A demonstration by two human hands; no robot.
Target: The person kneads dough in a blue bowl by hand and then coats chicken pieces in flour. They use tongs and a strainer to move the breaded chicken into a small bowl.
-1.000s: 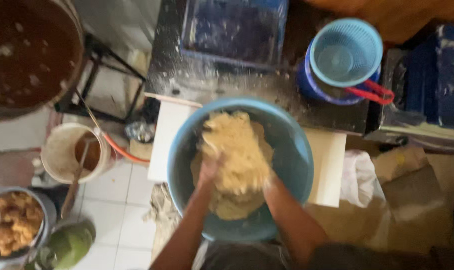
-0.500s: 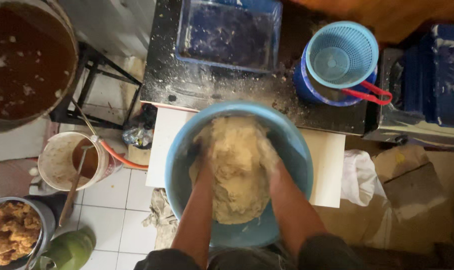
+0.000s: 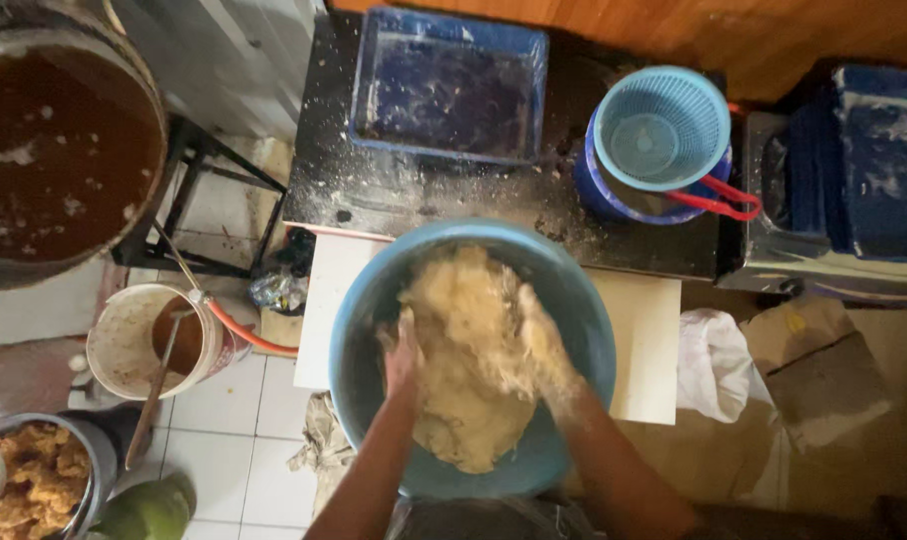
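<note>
Dough [image 3: 474,360] was shown heaped in the blue bowl [image 3: 364,320], pale and flour-coated. The left hand [image 3: 404,352] was pressed flat and spread against its left flank; the right hand [image 3: 546,345], caked in dough, was cupped on its right flank. The mass was judged soft, sticky and heavy, best gripped from both flanks.

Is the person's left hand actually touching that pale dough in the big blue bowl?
Touching. The head view shows the left hand pressed flat onto the pale dough in the blue bowl, with no gap; the right hand is coated in it too.
</note>
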